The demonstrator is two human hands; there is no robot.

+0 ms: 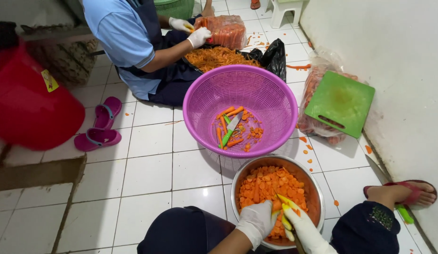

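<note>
Left hand [255, 221], gloved, grips a carrot piece [277, 205] over the steel bowl [317, 193] so slices drop in. Right hand [303, 228] closes on a yellow-handled tool beside it. Purple basket [204, 94] sits just ahead.

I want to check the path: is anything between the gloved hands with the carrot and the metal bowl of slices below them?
Nothing visible. The left hand and right hand hold the carrot directly over the metal bowl, already above its slices. The purple basket stands beyond the bowl, not between.
</note>
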